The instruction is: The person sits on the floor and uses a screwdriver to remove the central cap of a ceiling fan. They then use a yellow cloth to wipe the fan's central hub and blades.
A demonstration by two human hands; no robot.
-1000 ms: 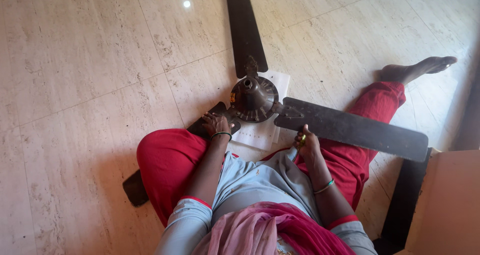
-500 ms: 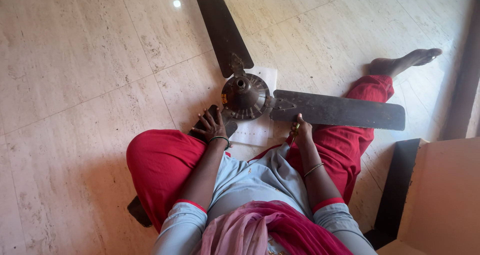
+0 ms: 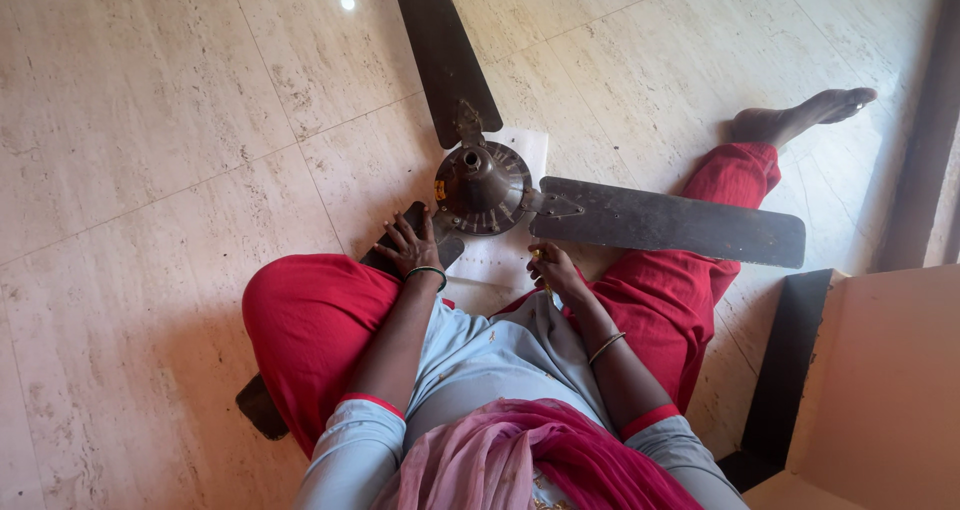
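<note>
Ceiling fan (image 3: 485, 185), dark brown and three-bladed, lies on the pale tiled floor (image 3: 150, 170) between our legs, its motor hub resting on a white sheet of paper (image 3: 510, 255). Our left hand (image 3: 408, 245) lies with fingers spread flat on the near blade (image 3: 400, 242). Our right hand (image 3: 553, 268) pinches a small yellowish tool (image 3: 538, 257) just below the hub, beside the right blade (image 3: 665, 222).

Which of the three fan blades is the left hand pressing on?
The left hand rests on the blade that runs under the red-trousered leg toward the lower left; the other two point up and right, untouched.
</note>
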